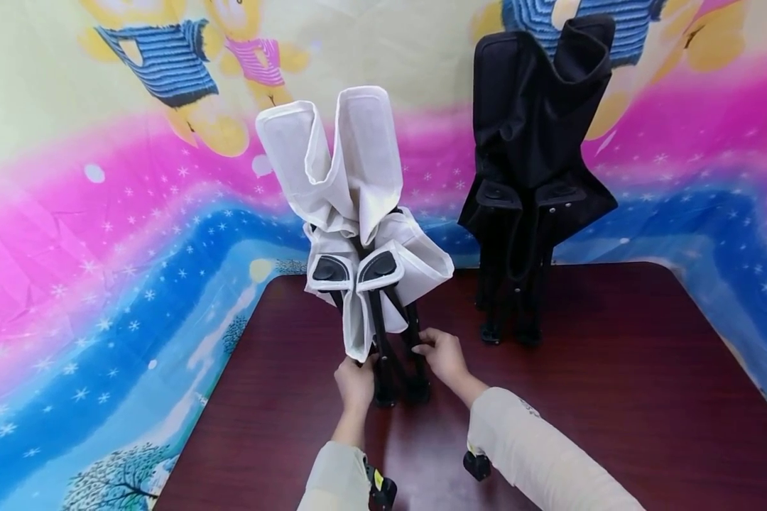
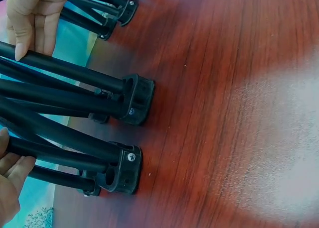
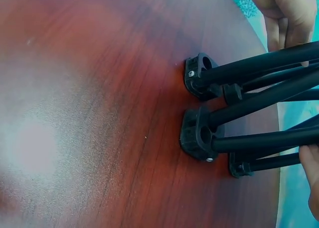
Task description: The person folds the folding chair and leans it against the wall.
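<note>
A folded camping chair with white fabric [image 1: 373,156] and black tube legs stands upright on the table, its feet [image 2: 139,99] close together on the wood. My left hand [image 1: 356,385] holds a leg low on the left side, partly behind hanging fabric. On the other side my right hand [image 1: 446,357] grips another leg, thumb toward the tube. In the left wrist view, fingers of my left hand [image 2: 11,180] wrap the lower tube, and my right hand [image 2: 37,16] is at the upper one. The right wrist view shows plastic feet [image 3: 197,133] with screws and round sockets.
A second folded chair in black fabric [image 1: 537,142] stands upright at the back right of the dark red wooden table [image 1: 601,397]. Behind it hangs a colourful printed cloth [image 1: 166,234] that runs along the table's back and left edges.
</note>
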